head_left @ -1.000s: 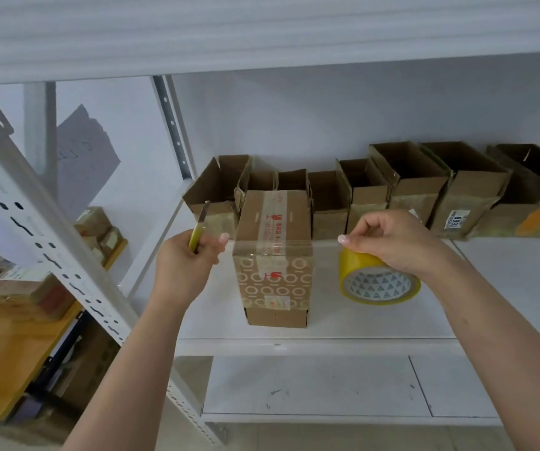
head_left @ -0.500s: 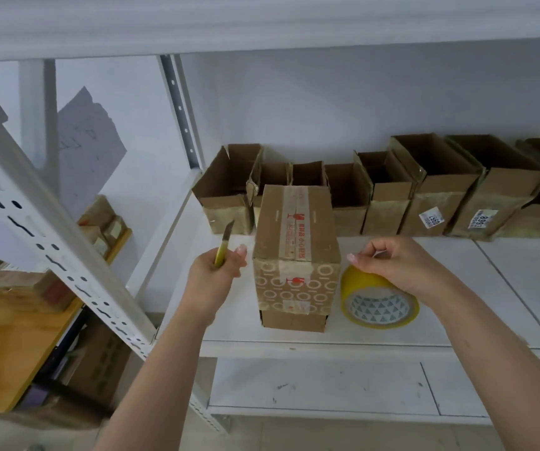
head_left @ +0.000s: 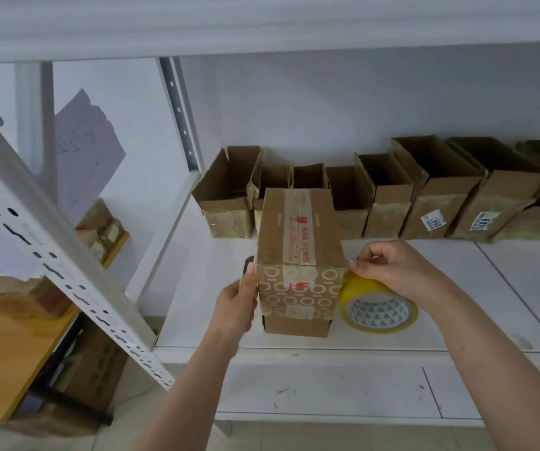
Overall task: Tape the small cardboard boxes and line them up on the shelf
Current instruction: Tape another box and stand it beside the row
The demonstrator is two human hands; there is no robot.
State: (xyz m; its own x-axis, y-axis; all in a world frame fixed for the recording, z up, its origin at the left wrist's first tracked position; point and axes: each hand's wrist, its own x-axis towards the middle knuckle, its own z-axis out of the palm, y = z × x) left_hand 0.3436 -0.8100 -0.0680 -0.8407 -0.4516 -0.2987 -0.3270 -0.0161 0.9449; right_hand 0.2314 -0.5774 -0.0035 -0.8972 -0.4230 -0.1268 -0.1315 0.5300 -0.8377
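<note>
A small closed cardboard box (head_left: 298,242) stands near the front of the white shelf (head_left: 477,297), with clear tape over its top seam and front face. My left hand (head_left: 234,307) is against the box's left side and grips a yellow cutter (head_left: 242,282), which is mostly hidden. My right hand (head_left: 395,271) pinches the clear tape at the box's upper right corner. Just below that hand, a yellow tape roll (head_left: 379,315) lies flat on the shelf, touching the box's right side.
Several open cardboard boxes (head_left: 438,203) stand in a row along the shelf's back wall. A slanted white perforated post (head_left: 50,255) crosses the left. Behind it is a wooden table (head_left: 1,353) with more boxes. Another shelf board (head_left: 327,388) lies below.
The stretched tape strip came down onto the box. My left hand moved right to the box's left side, and my right hand moved left to its right corner.
</note>
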